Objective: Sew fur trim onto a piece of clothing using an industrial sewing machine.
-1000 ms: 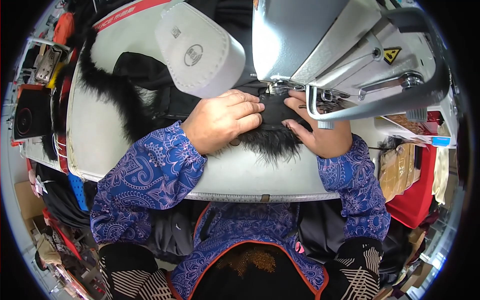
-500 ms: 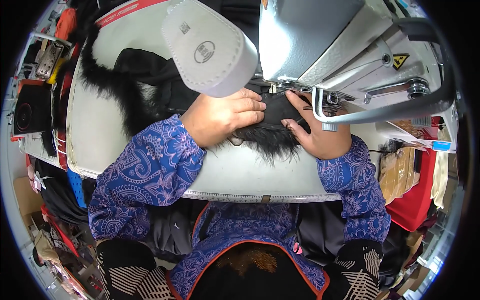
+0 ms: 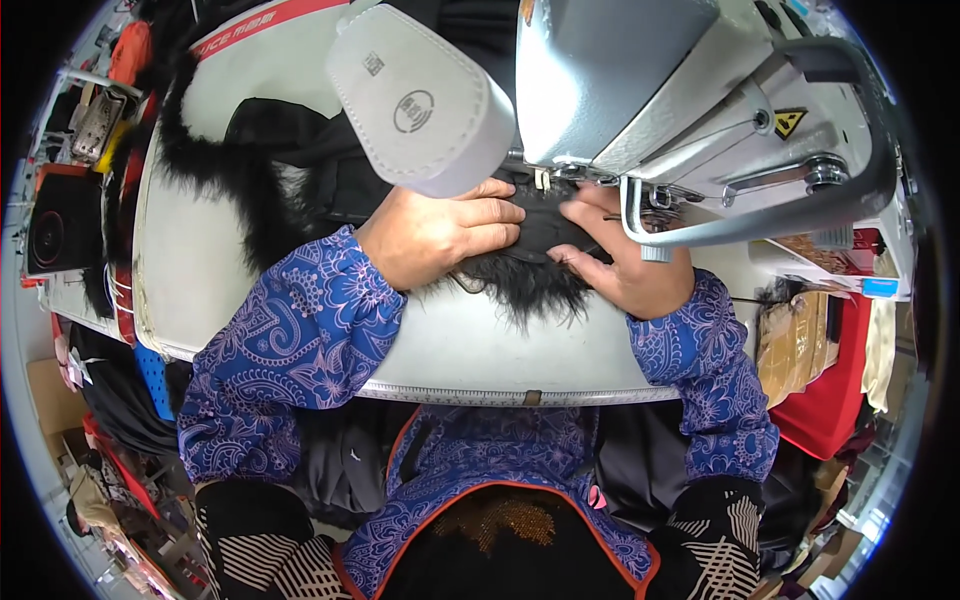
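Observation:
A black fabric piece (image 3: 541, 226) with a black fur edge (image 3: 528, 285) lies beneath the head of a sewing machine (image 3: 610, 80). On its left part rests my left hand (image 3: 440, 232), fingers flat and side by side, pointing right; the thumb is hidden. Against the fabric's right part is my right hand (image 3: 635, 262), its thumb and forefinger apart and its other fingers partly behind the machine's metal guard (image 3: 745, 232). Both hands are close to the needle area (image 3: 543, 180). More black fabric (image 3: 275, 132) and a long fur strip (image 3: 235, 190) spread to the left.
A white lamp-like head (image 3: 425, 105) overhangs the fabric near my left hand. A measuring scale runs along the front edge of the white table (image 3: 500, 360). A red bin (image 3: 825, 410) and a plastic-wrapped tan bundle (image 3: 790, 335) are at the right, a black speaker-like box (image 3: 60, 220) at the left.
My right hand has slid slightly left, its forefinger drawn away from beside the needle and bent toward the fabric. The fabric, fur edge and left hand have shifted a little left.

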Available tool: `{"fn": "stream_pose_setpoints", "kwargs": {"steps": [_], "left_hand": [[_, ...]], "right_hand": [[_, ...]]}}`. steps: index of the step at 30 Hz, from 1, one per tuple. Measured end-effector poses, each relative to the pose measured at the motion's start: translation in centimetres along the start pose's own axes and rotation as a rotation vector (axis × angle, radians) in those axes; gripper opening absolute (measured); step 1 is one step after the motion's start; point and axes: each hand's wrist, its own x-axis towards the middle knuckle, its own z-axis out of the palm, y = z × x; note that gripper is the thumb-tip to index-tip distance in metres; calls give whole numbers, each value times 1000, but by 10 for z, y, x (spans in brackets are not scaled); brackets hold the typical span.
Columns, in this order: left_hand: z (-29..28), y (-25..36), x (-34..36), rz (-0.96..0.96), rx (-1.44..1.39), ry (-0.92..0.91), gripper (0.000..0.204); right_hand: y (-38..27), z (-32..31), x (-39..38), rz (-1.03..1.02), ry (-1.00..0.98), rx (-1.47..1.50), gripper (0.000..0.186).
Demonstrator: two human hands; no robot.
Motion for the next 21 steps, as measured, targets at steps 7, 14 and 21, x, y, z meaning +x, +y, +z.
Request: {"fn": "stream_pose_setpoints", "kwargs": {"steps": [7,14,21], "left_hand": [[-2,1,-1,17,3,-38,21],[0,3,-2,0,8,-28,20],[1,3,-2,-21,-7,-15,20]], "right_hand": [[-3,-1,2,102,-99,-92,63],[0,-4,0,-48,43,7,47],[0,-3,2,-154,178,15,22]]}}
